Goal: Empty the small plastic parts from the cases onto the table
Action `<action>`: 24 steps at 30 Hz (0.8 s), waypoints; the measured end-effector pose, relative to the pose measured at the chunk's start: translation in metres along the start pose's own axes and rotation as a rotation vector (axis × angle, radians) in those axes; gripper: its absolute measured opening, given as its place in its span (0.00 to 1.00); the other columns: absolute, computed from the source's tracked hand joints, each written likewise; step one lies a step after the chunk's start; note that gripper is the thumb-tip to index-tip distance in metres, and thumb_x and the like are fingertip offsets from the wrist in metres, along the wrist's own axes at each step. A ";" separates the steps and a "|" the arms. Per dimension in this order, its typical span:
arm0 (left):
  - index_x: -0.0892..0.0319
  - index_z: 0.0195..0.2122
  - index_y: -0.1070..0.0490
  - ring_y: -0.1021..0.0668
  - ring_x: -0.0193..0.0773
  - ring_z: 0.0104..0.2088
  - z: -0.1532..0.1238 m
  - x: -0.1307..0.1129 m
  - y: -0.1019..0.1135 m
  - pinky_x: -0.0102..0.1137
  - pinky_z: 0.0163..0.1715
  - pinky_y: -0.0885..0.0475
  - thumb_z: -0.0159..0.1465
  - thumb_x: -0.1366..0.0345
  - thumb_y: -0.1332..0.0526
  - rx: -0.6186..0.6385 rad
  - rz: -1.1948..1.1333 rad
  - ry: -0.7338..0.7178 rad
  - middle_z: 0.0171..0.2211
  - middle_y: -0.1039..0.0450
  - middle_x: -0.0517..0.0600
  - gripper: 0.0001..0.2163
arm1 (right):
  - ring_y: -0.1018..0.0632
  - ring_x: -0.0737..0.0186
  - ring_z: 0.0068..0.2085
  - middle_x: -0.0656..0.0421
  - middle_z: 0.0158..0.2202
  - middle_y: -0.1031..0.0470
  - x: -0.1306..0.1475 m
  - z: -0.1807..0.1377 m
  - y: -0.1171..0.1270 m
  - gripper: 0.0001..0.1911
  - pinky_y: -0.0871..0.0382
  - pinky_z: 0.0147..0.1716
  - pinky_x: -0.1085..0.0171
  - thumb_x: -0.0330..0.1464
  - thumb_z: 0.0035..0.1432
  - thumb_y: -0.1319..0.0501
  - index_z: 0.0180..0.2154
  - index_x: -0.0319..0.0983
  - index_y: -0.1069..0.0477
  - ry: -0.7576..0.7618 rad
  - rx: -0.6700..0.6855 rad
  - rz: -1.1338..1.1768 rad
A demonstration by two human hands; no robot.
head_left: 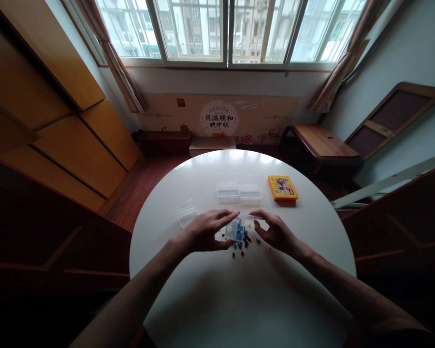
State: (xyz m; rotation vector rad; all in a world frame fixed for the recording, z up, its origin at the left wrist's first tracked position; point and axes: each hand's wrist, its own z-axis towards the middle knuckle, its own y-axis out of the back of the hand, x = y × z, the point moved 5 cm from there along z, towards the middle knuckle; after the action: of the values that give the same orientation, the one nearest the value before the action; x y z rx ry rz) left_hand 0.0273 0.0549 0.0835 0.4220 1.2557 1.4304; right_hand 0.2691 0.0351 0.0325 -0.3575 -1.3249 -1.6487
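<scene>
Over a round white table (239, 290), my left hand (205, 232) and my right hand (275, 231) both grip a small clear plastic bag (236, 228) of tiny blue, yellow and dark pieces. The left hand pinches its left side, while the right hand's fingertips hold its top right edge. Several small loose pieces (242, 245) lie scattered on the table just under and in front of the bag.
Farther back on the table lie two clear plastic trays (239, 193) side by side, an orange box (282, 187) to their right and a small clear lid or container (187, 216) at the left. Beyond the table stand a low wooden bench (321, 140), a window and wooden cabinets.
</scene>
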 end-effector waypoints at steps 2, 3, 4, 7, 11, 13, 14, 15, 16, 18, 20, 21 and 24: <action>0.51 0.76 0.36 0.16 0.56 0.56 0.003 -0.003 0.001 0.47 0.56 0.18 0.68 0.56 0.29 0.038 0.011 0.015 0.61 0.21 0.61 0.36 | 0.13 0.53 0.48 0.55 0.50 0.14 0.000 0.000 0.000 0.15 0.17 0.49 0.55 0.28 0.70 0.39 0.55 0.44 0.24 0.023 -0.027 -0.009; 0.51 0.75 0.35 0.17 0.56 0.56 0.004 -0.005 0.002 0.48 0.57 0.19 0.67 0.57 0.29 0.049 0.002 0.019 0.61 0.21 0.60 0.36 | 0.13 0.53 0.49 0.55 0.51 0.14 0.000 0.000 0.000 0.15 0.17 0.51 0.54 0.28 0.69 0.39 0.54 0.45 0.23 0.032 -0.036 -0.006; 0.51 0.75 0.34 0.17 0.56 0.56 0.005 -0.007 0.002 0.49 0.58 0.19 0.66 0.58 0.28 0.055 -0.012 0.020 0.61 0.21 0.60 0.36 | 0.14 0.53 0.51 0.55 0.51 0.14 0.000 0.000 0.000 0.15 0.17 0.53 0.53 0.27 0.69 0.39 0.54 0.45 0.23 0.037 -0.042 0.000; 0.52 0.75 0.33 0.17 0.56 0.55 0.010 -0.011 0.003 0.50 0.59 0.20 0.66 0.59 0.28 0.066 -0.033 0.005 0.59 0.20 0.60 0.36 | 0.14 0.53 0.51 0.55 0.51 0.14 0.000 0.000 0.000 0.15 0.17 0.53 0.53 0.26 0.68 0.39 0.53 0.45 0.23 0.032 -0.049 0.009; 0.51 0.74 0.32 0.16 0.56 0.53 0.015 -0.012 0.004 0.48 0.57 0.19 0.65 0.59 0.26 0.078 -0.013 -0.015 0.58 0.19 0.59 0.37 | 0.13 0.54 0.51 0.56 0.51 0.14 0.002 0.000 0.002 0.15 0.17 0.53 0.54 0.26 0.68 0.39 0.53 0.45 0.23 0.021 -0.050 -0.005; 0.52 0.74 0.31 0.16 0.56 0.53 0.017 -0.014 0.005 0.48 0.56 0.19 0.64 0.59 0.26 0.085 -0.006 -0.021 0.57 0.19 0.59 0.36 | 0.13 0.54 0.50 0.56 0.51 0.14 0.004 -0.001 0.003 0.15 0.17 0.53 0.55 0.26 0.68 0.39 0.52 0.45 0.24 0.025 -0.041 -0.014; 0.52 0.73 0.31 0.16 0.56 0.53 0.018 -0.014 0.006 0.48 0.57 0.20 0.64 0.58 0.26 0.088 -0.004 -0.022 0.57 0.19 0.59 0.36 | 0.13 0.54 0.50 0.56 0.50 0.14 0.005 -0.001 0.003 0.15 0.17 0.52 0.55 0.26 0.68 0.39 0.52 0.45 0.24 0.029 -0.042 -0.021; 0.52 0.73 0.30 0.16 0.56 0.53 0.018 -0.014 0.007 0.48 0.57 0.20 0.64 0.59 0.26 0.085 -0.005 -0.020 0.58 0.19 0.59 0.35 | 0.13 0.54 0.50 0.56 0.50 0.14 0.006 -0.001 0.005 0.15 0.18 0.52 0.55 0.26 0.68 0.39 0.52 0.45 0.23 0.034 -0.052 -0.028; 0.52 0.72 0.30 0.16 0.56 0.53 0.018 -0.014 0.008 0.48 0.57 0.20 0.64 0.59 0.27 0.073 -0.012 -0.014 0.58 0.19 0.59 0.34 | 0.14 0.54 0.50 0.56 0.50 0.14 0.007 -0.001 0.006 0.14 0.18 0.52 0.54 0.26 0.69 0.39 0.52 0.44 0.23 0.039 -0.072 -0.033; 0.53 0.70 0.29 0.16 0.55 0.54 0.015 -0.011 0.010 0.47 0.56 0.19 0.64 0.59 0.26 0.022 -0.053 0.020 0.58 0.19 0.58 0.33 | 0.13 0.54 0.49 0.55 0.49 0.14 0.009 0.001 0.012 0.12 0.17 0.52 0.54 0.28 0.71 0.40 0.52 0.44 0.23 0.045 -0.151 -0.043; 0.55 0.67 0.28 0.16 0.54 0.54 0.009 -0.004 0.011 0.44 0.55 0.18 0.63 0.58 0.26 -0.052 -0.137 0.089 0.58 0.19 0.59 0.31 | 0.13 0.54 0.46 0.55 0.46 0.14 0.013 0.005 0.020 0.09 0.17 0.49 0.54 0.31 0.73 0.38 0.51 0.44 0.22 0.053 -0.257 -0.060; 0.55 0.66 0.29 0.15 0.53 0.54 0.005 0.000 0.012 0.43 0.55 0.18 0.63 0.58 0.25 -0.086 -0.190 0.132 0.58 0.19 0.59 0.31 | 0.13 0.53 0.44 0.55 0.45 0.13 0.017 0.008 0.024 0.07 0.16 0.47 0.54 0.33 0.74 0.37 0.50 0.44 0.22 0.067 -0.306 -0.071; 0.54 0.65 0.30 0.16 0.51 0.57 -0.008 0.010 0.010 0.44 0.59 0.19 0.63 0.59 0.24 -0.152 -0.306 0.256 0.59 0.20 0.58 0.31 | 0.14 0.53 0.43 0.55 0.45 0.13 0.035 0.022 0.032 0.05 0.17 0.45 0.54 0.35 0.74 0.35 0.49 0.44 0.21 0.180 -0.337 -0.109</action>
State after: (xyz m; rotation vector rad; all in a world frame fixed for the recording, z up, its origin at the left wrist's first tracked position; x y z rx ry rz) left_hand 0.0125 0.0623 0.0853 -0.0583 1.3371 1.3315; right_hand 0.2705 0.0390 0.0850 -0.3295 -0.9470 -1.9526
